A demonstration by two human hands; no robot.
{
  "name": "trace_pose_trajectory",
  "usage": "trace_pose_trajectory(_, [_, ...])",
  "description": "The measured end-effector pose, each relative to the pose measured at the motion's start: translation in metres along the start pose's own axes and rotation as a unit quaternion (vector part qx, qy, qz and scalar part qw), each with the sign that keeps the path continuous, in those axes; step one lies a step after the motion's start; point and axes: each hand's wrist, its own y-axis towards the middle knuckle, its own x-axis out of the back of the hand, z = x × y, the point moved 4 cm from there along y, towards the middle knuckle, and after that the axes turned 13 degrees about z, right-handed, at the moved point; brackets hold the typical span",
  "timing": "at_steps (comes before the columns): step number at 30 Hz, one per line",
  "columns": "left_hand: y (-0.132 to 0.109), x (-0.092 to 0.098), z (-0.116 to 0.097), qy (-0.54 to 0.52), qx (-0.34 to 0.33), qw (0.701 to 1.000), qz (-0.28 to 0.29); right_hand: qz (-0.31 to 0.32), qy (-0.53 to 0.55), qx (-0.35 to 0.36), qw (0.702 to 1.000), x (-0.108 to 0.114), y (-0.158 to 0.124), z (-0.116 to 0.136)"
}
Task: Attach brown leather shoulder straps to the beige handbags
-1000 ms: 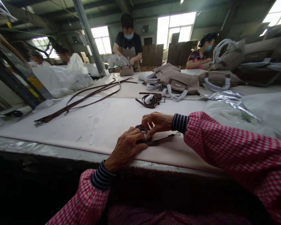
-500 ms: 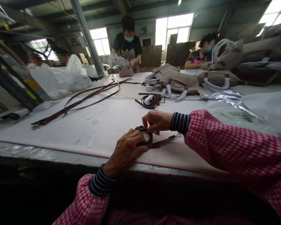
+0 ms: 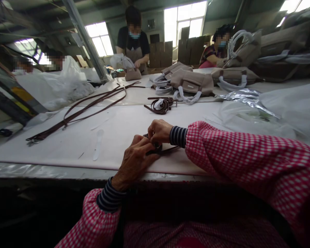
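Note:
A dark brown leather strap (image 3: 167,149), rolled into a small coil, lies near the front edge of the white table (image 3: 113,131). My left hand (image 3: 135,159) presses down on the coil with curled fingers. My right hand (image 3: 158,131) is closed just behind it, pinching the top of the coil. Most of the coil is hidden under both hands; only its tail shows to the right.
A second coiled strap (image 3: 160,104) lies farther back. Long brown straps (image 3: 77,112) stretch across the left of the table. Beige handbags (image 3: 191,82) and clear plastic bags (image 3: 250,113) sit behind and to the right. A white flat tool (image 3: 97,148) lies at left. Several people work at the far side.
My hands have drawn closer together over the coil, and the right hand now covers more of it. The strap's tail looks shorter. The view has shifted slightly.

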Motion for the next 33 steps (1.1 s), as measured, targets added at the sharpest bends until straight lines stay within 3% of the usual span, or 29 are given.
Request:
trace_pose_trajectory(5, [0.001, 0.001, 0.006, -0.024, 0.018, 1.000, 0.003, 0.101, -0.047, 0.114, 0.987, 0.000, 0.002, -0.007])
trace_pose_trajectory(10, [0.001, 0.002, 0.007, -0.039, 0.018, 0.999, 0.011, 0.065, -0.117, 0.205, 0.970, 0.011, 0.005, -0.016])
trace_pose_trajectory(17, [0.001, -0.001, 0.006, 0.018, 0.024, 0.999, -0.022, 0.072, -0.156, 0.199, 0.965, 0.015, 0.007, -0.021])
trace_pose_trajectory(22, [-0.001, -0.001, 0.009, -0.042, 0.079, 0.995, -0.054, 0.064, -0.243, 0.172, 0.953, 0.010, 0.004, -0.009])
trace_pose_trajectory(26, [0.001, 0.000, 0.004, -0.017, 0.056, 0.998, -0.034, 0.070, -0.309, 0.157, 0.936, 0.007, 0.004, 0.001])
trace_pose_trajectory(33, [0.002, 0.001, 0.000, 0.032, 0.040, 0.998, -0.026, 0.063, -0.329, 0.129, 0.933, 0.001, -0.010, 0.004])
